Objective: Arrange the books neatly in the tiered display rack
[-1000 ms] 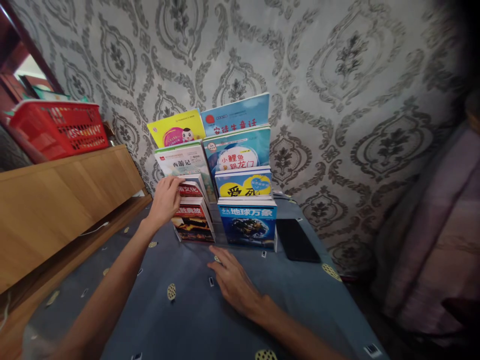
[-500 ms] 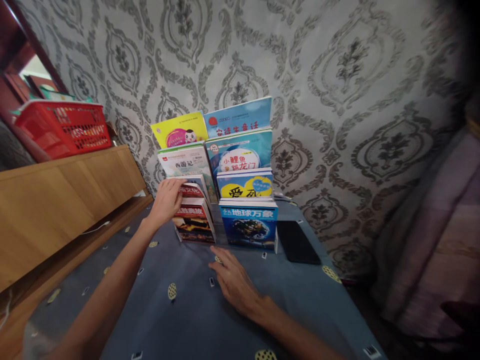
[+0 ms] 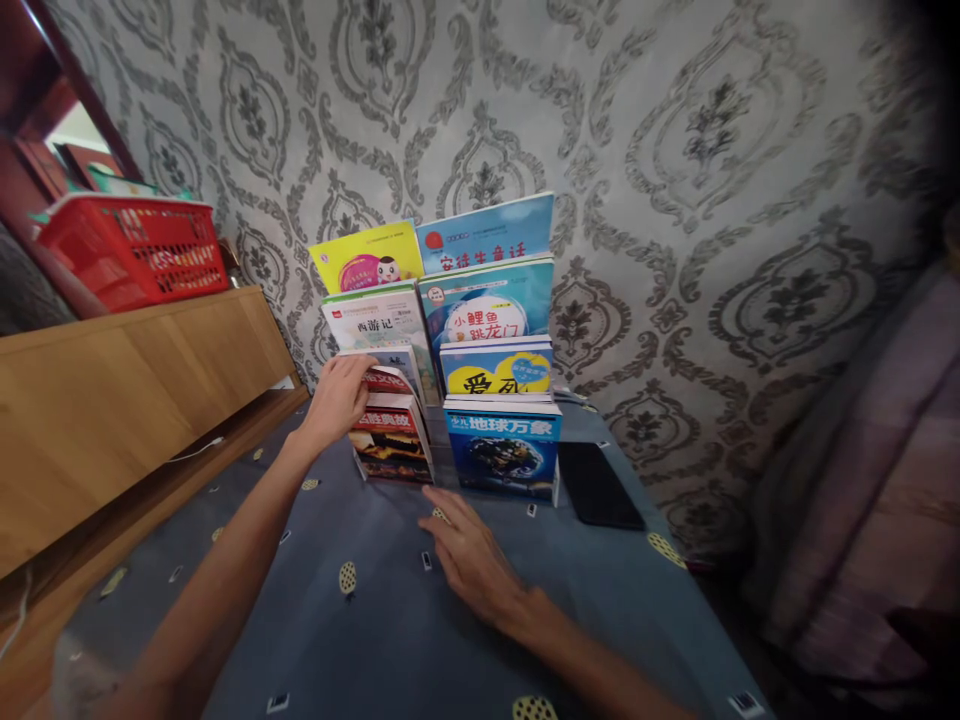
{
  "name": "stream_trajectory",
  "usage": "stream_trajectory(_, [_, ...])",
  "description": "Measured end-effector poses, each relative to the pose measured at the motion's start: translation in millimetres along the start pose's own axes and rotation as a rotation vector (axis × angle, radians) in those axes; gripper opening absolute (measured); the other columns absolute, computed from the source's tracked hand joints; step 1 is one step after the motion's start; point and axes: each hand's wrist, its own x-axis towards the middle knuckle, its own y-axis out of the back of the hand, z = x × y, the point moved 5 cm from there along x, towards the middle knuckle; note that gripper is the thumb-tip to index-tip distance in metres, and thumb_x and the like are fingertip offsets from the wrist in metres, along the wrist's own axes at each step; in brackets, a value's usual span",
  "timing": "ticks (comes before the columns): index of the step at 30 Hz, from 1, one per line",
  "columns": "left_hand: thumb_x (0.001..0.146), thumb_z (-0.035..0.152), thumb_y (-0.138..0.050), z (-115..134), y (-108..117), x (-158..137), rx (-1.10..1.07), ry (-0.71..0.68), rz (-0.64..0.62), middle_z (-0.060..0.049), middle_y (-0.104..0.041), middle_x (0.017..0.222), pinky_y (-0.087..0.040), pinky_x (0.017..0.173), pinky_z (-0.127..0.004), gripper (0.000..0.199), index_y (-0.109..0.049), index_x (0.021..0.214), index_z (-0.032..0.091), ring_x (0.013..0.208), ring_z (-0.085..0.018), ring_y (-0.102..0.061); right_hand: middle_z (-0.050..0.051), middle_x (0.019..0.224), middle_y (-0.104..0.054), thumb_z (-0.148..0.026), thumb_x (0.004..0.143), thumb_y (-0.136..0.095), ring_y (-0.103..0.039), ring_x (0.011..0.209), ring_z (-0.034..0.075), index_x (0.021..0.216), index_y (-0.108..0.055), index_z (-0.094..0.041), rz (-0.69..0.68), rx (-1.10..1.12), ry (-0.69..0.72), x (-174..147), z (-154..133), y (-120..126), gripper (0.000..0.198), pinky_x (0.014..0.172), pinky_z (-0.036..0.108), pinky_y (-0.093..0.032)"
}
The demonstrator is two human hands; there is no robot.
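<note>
Several paperback books stand in two columns in a clear tiered rack (image 3: 444, 468). My left hand (image 3: 341, 398) is at the left column, its fingers bent over the upper left edge of a red-topped book (image 3: 390, 380). In front of that book stands another red and black book (image 3: 394, 440). My right hand (image 3: 472, 555) rests low on the cloth before the rack, fingers apart and holding nothing. The blue globe-cover book (image 3: 502, 450) fronts the right column. Behind it rise a yellow and blue book (image 3: 495, 368) and a teal book (image 3: 484, 305).
A black phone or tablet (image 3: 600, 485) lies right of the rack on the dark patterned tablecloth (image 3: 390, 640). To the left, a wooden cabinet (image 3: 142, 400) carries a red basket (image 3: 142, 250). Patterned wallpaper (image 3: 675, 250) rises behind, with pinkish fabric (image 3: 862, 480) at the right.
The view has shifted slightly, so the scene sits a little further right. Both hands keep about the same place relative to the books and rack.
</note>
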Motion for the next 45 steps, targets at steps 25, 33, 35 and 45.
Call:
stream_trajectory(25, [0.083,0.003,-0.042,2,-13,-7,-0.051,0.074,0.04,-0.012,-0.067,0.129,-0.031,0.12,-0.051,0.048,-0.059,0.125,0.02,0.132,-0.027,-0.055,0.014,0.132,-0.066,-0.017,0.099,-0.05,-0.062,0.122,0.026,0.121,-0.064,-0.015,-0.348,-0.722,-0.177,242,-5,99,0.026,0.093,0.033,-0.049])
stream_trajectory(33, [0.09,0.005,-0.041,11,-28,-16,-0.034,0.155,0.18,-0.013,-0.062,0.141,-0.03,0.124,-0.053,0.046,-0.058,0.131,0.019,0.144,-0.027,-0.047,0.014,0.128,-0.068,-0.024,0.1,-0.053,-0.065,0.117,0.028,0.119,-0.064,-0.014,-0.379,-0.812,-0.185,244,-6,94,0.024,0.084,0.032,-0.05])
stream_trajectory(35, [0.091,0.006,-0.041,11,-31,-16,-0.035,0.159,0.19,-0.014,-0.062,0.142,-0.03,0.124,-0.053,0.045,-0.057,0.132,0.018,0.144,-0.026,-0.047,0.014,0.127,-0.068,-0.023,0.1,-0.053,-0.066,0.116,0.027,0.121,-0.063,-0.015,-0.376,-0.831,-0.184,244,-8,92,0.024,0.082,0.031,-0.049])
stream_trajectory(45, [0.097,0.011,-0.039,10,-33,-19,-0.038,0.114,0.219,-0.014,-0.063,0.138,-0.03,0.123,-0.053,0.042,-0.057,0.134,0.016,0.14,-0.028,-0.049,0.01,0.122,-0.066,-0.023,0.104,-0.039,-0.072,0.097,0.026,0.12,-0.069,-0.023,-0.378,-0.944,-0.142,244,-19,83,0.034,0.067,0.031,-0.046])
